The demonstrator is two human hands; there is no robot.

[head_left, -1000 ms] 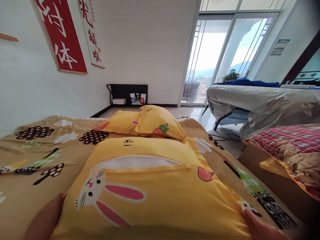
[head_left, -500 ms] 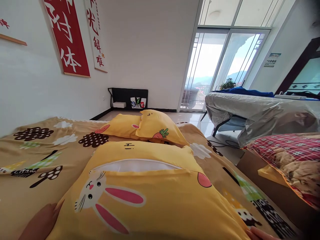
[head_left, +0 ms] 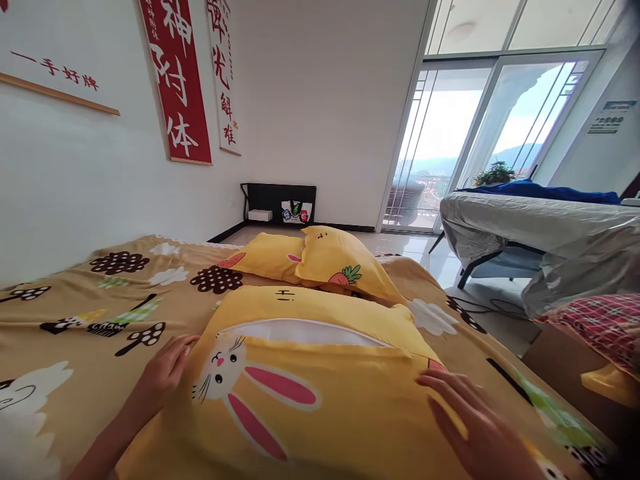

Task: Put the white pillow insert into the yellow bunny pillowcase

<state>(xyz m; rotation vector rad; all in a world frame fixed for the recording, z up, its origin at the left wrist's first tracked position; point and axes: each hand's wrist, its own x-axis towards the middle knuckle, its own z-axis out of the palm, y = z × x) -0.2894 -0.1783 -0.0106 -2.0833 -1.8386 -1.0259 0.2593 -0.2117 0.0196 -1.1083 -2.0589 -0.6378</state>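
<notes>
While the yellow rabbit-print pillow (head_left: 310, 393) lies flat on the bed (head_left: 100, 313), close in front of the person, both hands sit at its sides as if to steady or smooth it. Its cover has an overlapping flap, and a strip of the white inner pillow (head_left: 300, 331) shows through the slit, which faces up and away from the person.

At the left edge of the pillow, beside the rabbit's face, lies the left hand (head_left: 163, 373). Its fingers (head_left: 183, 343) are loosely extended and lie close together, their tips touching the fabric where the pillow meets the brown patterned bedsheet (head_left: 75, 347). They pinch nothing that can be seen.

Palm down on the right part of the pillow is the right hand (head_left: 470, 427). Its fingers (head_left: 440, 383) are spread wide and flat against the cover, pressing rather than gripping.

Farther up the bed, two more yellow pillows (head_left: 320, 260) with carrot prints lean together, apart from the near one. Red banners (head_left: 177, 80) hang on the wall to the left, and a covered table (head_left: 540, 233) stands to the right near the glass doors.
</notes>
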